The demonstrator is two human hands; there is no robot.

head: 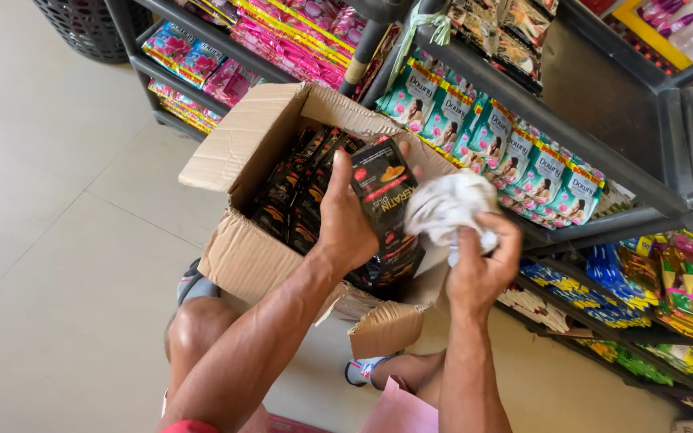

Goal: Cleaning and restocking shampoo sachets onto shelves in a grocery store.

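My left hand (345, 220) grips a strip of black sachets (385, 196) with red and orange print, held upright over an open cardboard box (238, 152). The strip hangs down past my wrist toward the box's front corner. My right hand (479, 261) is closed on a crumpled white cloth (447, 204), pressed against the right side of the black strip. Inside the box lie several more black sachets (298, 192) in rows.
A grey metal rack (603, 152) stands to the right with teal sachets (491, 132), pink packets (298, 40) and blue, yellow and green packets (667, 297) lower down. A dark basket (90, 28) sits top left. My knees and sandalled feet are below the box on the pale tiled floor.
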